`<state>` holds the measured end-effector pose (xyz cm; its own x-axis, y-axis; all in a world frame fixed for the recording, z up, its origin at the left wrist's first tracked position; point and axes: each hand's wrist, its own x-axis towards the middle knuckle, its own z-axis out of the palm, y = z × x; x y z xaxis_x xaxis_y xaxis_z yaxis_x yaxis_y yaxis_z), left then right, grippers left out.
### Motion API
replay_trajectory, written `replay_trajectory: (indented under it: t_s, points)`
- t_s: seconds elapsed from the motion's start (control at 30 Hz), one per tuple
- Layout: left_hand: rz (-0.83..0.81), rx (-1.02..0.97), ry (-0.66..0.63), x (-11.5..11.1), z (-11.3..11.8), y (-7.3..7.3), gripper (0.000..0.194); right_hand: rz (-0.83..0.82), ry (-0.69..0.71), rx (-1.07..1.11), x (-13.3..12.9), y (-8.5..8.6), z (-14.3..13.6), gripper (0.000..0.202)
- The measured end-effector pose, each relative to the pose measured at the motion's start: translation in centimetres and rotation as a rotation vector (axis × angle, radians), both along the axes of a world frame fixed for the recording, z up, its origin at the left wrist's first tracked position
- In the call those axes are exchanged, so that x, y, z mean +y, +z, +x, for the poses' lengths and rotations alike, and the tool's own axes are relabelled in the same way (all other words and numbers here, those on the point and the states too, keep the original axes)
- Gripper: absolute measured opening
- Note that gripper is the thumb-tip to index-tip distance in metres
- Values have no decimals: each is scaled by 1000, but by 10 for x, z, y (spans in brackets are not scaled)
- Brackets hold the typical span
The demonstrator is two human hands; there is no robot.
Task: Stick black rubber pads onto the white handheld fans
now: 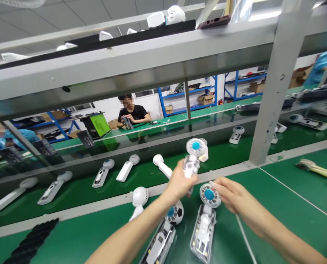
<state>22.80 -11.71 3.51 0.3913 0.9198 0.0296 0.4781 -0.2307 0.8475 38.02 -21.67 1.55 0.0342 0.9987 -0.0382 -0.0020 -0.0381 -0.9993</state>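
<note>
Fan [191, 165], blue-hubbed & a bit blurred, is up in the left grip [178, 180], head view. L fingers wrap its body, pinching it just above the metal rail [97, 205] at the counter's [312, 225] far edge. Right grip [232, 190] is half-curled, fingertips at the upper rim of a 2nd fan [204, 225]; can't tell if they're pinching anything. That one lies on the counter, see-thru body toward the wearer, blue hub up.

Just L of it, partly behind the L forearm: 3rd fan [161, 242], open body, w/ a soccer-patterned ball [177, 213] at its head. White round-headed unit [140, 197] on the forearm's other side. Black ridged item [33, 242] lower L; pale yellow-handled tool [321, 170] far R.

Beyond the rail, a green lane [83, 194] carries more units, spaced apart, some white-backed, some w/ innards showing. Across it, a co-worker [138, 113] in a black top handles a dark box [127, 123]. Overhead beam [152, 51]: phone [215, 22] on top, R of white parts.
</note>
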Motion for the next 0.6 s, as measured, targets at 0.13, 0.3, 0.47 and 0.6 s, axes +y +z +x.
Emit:
replay_trajectory:
  t_s: [0.13, 0.3, 0.47, 0.6]
  points:
    - [50, 96, 188, 60, 21, -10, 44, -44, -169, 57, -15, -18, 27, 57]
    - [91, 208, 327, 97, 26, -29, 50, -85, -187, 176, -14, -40, 40, 56]
    - [-212, 292, 423, 101, -16, -46, 70, -100, -136, 167, -11, -42, 41, 53]
    - [-472, 186, 382, 97, -38, -53, 34, -93, -81, 119, -10, -35, 35, 56]
